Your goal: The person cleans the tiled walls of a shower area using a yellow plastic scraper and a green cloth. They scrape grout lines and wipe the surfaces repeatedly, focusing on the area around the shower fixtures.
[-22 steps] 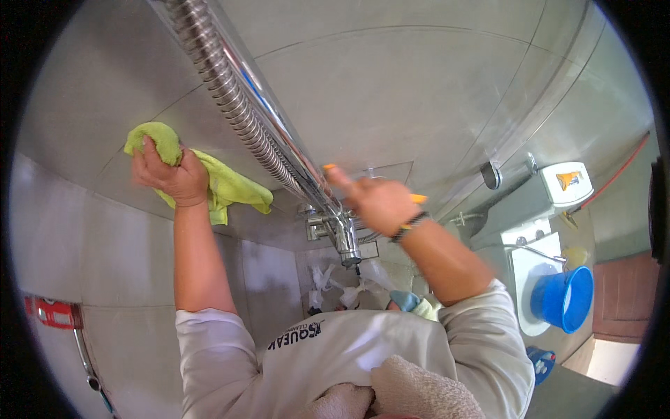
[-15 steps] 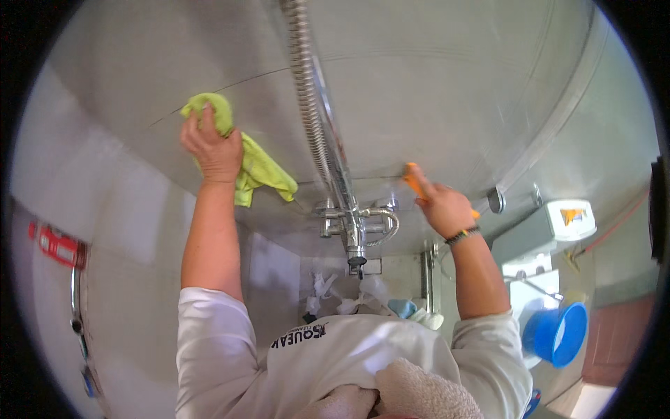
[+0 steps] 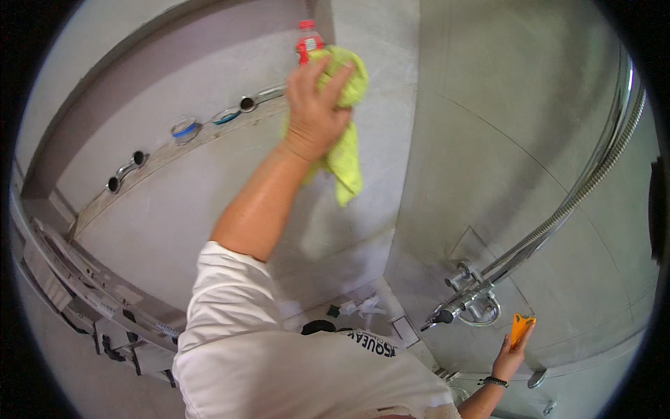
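My left hand [image 3: 318, 112] is closed over a yellow-green cloth [image 3: 345, 157] at the light wall near its ledge. One end of the cloth hangs below my wrist. Just beyond my fingers stands a bottle with a red cap and red label [image 3: 307, 40], its lower part hidden by the hand and cloth. Low on the right, my right hand [image 3: 509, 359] grips an orange plastic tool [image 3: 520, 329] with a wide, notched end. The tool's exact kind cannot be made out. That hand is beside the grey wall, below the chrome shower mixer [image 3: 469, 290].
Curved chrome fittings [image 3: 125, 172], a clear, blue-banded roll [image 3: 185, 130] and a round drain piece [image 3: 248, 104] lie along the ledge [image 3: 164, 157]. A ribbed shower hose [image 3: 593, 178] runs up the right wall. Crumpled white scraps [image 3: 366, 305] lie in the corner below.
My view has turned left toward the ledge. The left hand has carried the cloth from the grey wall to the light wall by the bottle. My right hand still holds the orange tool, now lower.
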{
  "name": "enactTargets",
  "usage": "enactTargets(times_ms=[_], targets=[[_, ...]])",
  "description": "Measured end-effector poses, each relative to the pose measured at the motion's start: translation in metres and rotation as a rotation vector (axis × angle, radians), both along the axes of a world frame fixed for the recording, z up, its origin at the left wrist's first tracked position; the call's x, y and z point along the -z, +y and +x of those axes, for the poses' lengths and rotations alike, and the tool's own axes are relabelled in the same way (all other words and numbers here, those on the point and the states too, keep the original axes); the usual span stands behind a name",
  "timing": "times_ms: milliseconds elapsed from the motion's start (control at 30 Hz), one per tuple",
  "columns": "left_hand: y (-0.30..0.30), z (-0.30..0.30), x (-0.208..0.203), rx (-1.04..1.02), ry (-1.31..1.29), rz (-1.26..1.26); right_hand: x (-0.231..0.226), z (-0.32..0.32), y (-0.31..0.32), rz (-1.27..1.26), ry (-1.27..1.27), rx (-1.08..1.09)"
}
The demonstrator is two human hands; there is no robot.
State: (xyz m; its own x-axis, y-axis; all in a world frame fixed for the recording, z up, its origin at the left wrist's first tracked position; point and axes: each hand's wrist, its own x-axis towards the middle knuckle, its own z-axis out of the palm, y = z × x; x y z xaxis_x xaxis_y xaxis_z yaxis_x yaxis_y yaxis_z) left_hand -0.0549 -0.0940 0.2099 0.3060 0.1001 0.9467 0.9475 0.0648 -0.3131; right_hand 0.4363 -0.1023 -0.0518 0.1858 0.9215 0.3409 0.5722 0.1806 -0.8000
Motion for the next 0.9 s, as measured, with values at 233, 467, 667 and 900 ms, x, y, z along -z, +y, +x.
enactTargets(times_ms=[233,467,667,900], targets=[[-0.089,-0.114,-0.079,-0.375,0.055,0.183,-0.006,-0.023,-0.013,0.077,-0.077,-0.024],[-0.107,-0.18,-0.064,-0.899,-0.287,-0.095,-0.02,-0.063,-0.055,-0.018,-0.155,0.116],[-0.125,-0.149,-0.029,-0.45,-0.094,-0.07,-0.018,-0.125,-0.066,-0.015,0.015,0.076],[-0.056,0.017,0.15,0.556,-0.097,-1.027,-0.014,-0.167,-0.099,0.019,-0.052,-0.009]])
